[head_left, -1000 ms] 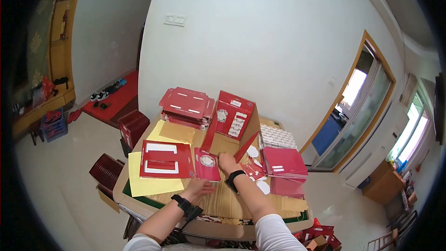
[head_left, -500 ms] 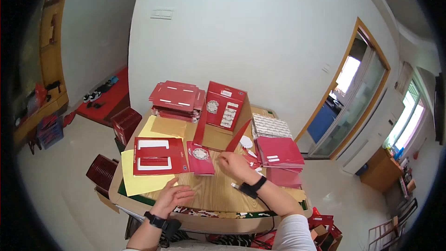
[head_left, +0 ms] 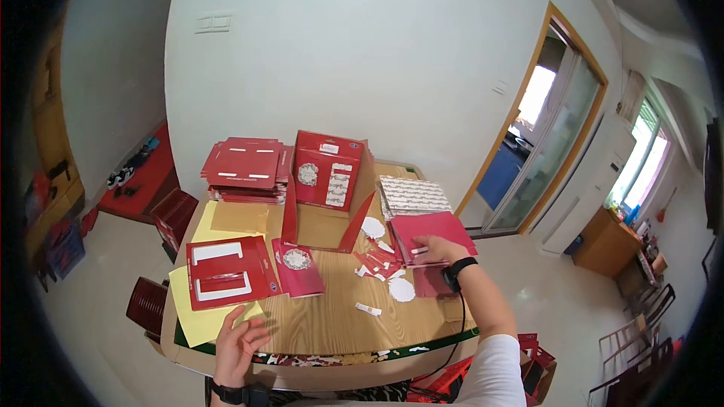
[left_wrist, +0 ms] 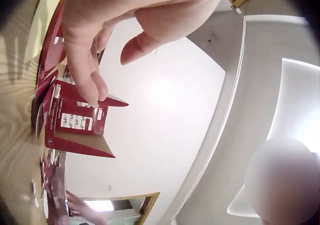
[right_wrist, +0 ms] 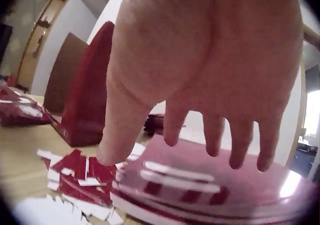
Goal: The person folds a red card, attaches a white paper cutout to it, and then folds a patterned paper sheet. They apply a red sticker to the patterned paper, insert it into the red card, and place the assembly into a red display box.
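My right hand (head_left: 443, 250) is over the stack of dark pink sheets (head_left: 411, 227) at the table's right; in the right wrist view its straight fingers hang just above the top sheet (right_wrist: 200, 160), and contact cannot be told. My left hand (head_left: 240, 345), empty with fingers loosely bent, hovers over the front left edge near the yellow sheets (head_left: 185, 309). Beside it lies a red card with white cut-outs (head_left: 266, 256). A pink folder with a round ornament (head_left: 308, 281) lies right of that card. Behind stands an open red box (head_left: 324, 162).
A stack of red cards (head_left: 241, 162) stands back left, patterned sheets (head_left: 415, 194) back right. Red and white scraps (head_left: 379, 262), white round pieces (head_left: 401, 290) and a small white strip (head_left: 368, 308) lie on the wooden table (head_left: 324, 332). A cable (head_left: 452, 347) hangs from the right wrist.
My right hand has moved right, from beside the pink folder to the dark pink stack. The left hand has drawn back from the folder toward the front left edge. The head view has shifted right.
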Action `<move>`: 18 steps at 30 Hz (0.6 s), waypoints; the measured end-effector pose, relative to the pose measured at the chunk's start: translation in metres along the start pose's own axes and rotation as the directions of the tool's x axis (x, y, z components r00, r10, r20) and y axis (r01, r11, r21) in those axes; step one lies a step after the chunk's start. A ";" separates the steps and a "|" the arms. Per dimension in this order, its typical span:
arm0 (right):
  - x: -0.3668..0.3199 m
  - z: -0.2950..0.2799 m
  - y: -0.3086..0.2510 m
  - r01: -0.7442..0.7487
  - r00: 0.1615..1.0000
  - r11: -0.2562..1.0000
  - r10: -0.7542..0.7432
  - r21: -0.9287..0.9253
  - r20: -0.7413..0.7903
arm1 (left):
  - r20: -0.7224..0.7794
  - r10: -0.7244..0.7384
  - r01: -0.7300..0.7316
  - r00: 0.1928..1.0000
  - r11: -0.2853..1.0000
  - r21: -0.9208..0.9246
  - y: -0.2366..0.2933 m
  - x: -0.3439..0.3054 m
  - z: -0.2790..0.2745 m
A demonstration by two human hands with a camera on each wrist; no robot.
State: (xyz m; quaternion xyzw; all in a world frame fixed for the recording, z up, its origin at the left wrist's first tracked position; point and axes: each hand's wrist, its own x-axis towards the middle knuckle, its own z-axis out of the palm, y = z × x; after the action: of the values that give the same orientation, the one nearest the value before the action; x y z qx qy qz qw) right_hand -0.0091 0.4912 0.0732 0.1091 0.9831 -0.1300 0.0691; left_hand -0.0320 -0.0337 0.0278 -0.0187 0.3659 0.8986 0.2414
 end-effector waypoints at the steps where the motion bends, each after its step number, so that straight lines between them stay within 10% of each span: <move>1: -0.003 0.009 0.007 -0.048 0.998 0.998 0.047 0.028 0.045 | -0.011 0.001 -0.001 1.000 1.000 0.002 0.001 0.000 0.002; 11: -0.005 0.015 -0.026 -0.381 0.918 0.884 0.397 -0.269 0.006 | -0.068 0.023 -0.019 0.997 0.998 0.060 0.000 0.010 -0.001; 18: -0.016 -0.054 -0.014 -0.076 0.989 0.991 0.090 -0.114 0.119 | -0.097 0.069 -0.061 0.993 0.995 0.084 0.010 0.008 -0.006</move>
State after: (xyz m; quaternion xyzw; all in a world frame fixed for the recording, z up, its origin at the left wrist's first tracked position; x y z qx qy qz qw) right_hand -0.0027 0.4894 0.1310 0.1379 0.9771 -0.0795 0.1411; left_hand -0.0447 -0.0408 0.0278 -0.0420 0.4139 0.8885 0.1938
